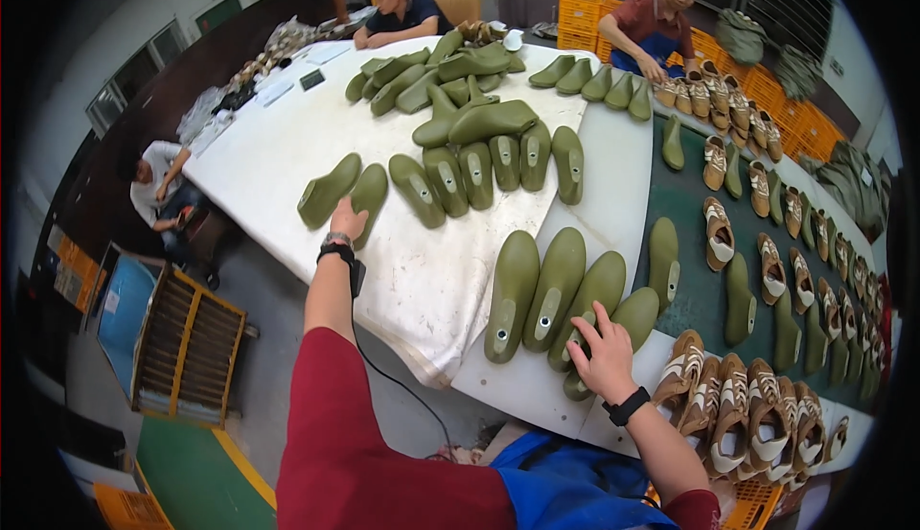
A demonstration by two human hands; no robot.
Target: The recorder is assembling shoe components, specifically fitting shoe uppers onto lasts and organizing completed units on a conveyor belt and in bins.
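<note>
My left arm reaches out to two olive-green shoe lasts at the left of the white-covered table. My left hand [347,219] closes on the right one of the pair, a shoe last [369,195], its fingers partly hidden between the two; the other last [326,190] leans beside it. At the near table edge my right hand [604,356] lies with spread fingers over the third last [602,286] in a row of lasts. Left of it are two more, a last [513,286] and a last [558,281]; a shorter last [636,315] sits to its right.
Behind stand several upright lasts [476,173] and a heap of lasts [398,84]. At right, a green conveyor belt [704,290] carries lasts and brown-white sneakers [717,233]. More sneakers [733,405] crowd the near right. A slatted wooden cart [182,338] stands left. Three people sit or work around.
</note>
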